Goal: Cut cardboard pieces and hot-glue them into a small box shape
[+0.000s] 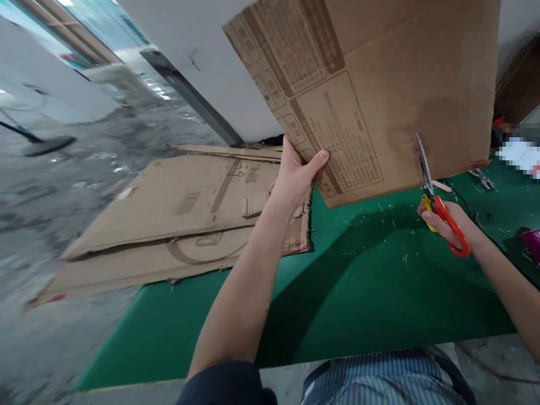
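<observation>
My left hand grips the lower left edge of a large printed cardboard sheet, thumb on the near face and the other fingers hidden behind. The sheet is held up, tilted, over the green tabletop. In my right hand is a pair of scissors with one red and one yellow handle. Their blades point up in front of the sheet and look closed together. Whether the tips touch the cardboard I cannot tell.
Flattened cardboard pieces lie stacked on the table's left part and overhang its edge. A metal hand tool and a purple object lie at the right. Small scraps dot the tabletop. A white panel stands behind.
</observation>
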Tool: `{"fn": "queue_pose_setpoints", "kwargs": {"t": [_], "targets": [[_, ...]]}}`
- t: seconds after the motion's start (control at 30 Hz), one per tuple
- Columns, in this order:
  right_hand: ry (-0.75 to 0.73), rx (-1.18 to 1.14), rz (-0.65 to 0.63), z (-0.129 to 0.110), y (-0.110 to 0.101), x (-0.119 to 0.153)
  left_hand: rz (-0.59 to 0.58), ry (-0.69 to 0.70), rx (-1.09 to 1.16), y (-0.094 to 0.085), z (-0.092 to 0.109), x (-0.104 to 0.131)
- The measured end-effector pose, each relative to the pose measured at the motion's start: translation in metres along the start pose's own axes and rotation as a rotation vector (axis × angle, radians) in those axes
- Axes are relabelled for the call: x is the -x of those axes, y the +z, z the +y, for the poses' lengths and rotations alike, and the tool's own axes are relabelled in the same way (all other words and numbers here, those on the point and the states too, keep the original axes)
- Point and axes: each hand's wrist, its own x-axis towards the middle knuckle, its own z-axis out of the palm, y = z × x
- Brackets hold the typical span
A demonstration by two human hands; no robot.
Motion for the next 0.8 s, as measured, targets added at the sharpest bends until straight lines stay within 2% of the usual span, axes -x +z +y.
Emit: {"fn": "queue_pose_setpoints", "kwargs": {"t": [0.2,0.47,0.8], "targets": [[0.061,-0.030,0.032,0.011,0.004,-0.005,0.031,0.012,-0.010,0.004,0.001,0.000],[0.109,0.174,0.121,-0.007,0.015,-0.011,0.059,-0.027,0.046,0.005,0.003,0.002],[0.125,0.173,0.126,-0.004,0.018,-0.018,0.151,-0.089,0.099,0.007,-0.006,0.007]]}}
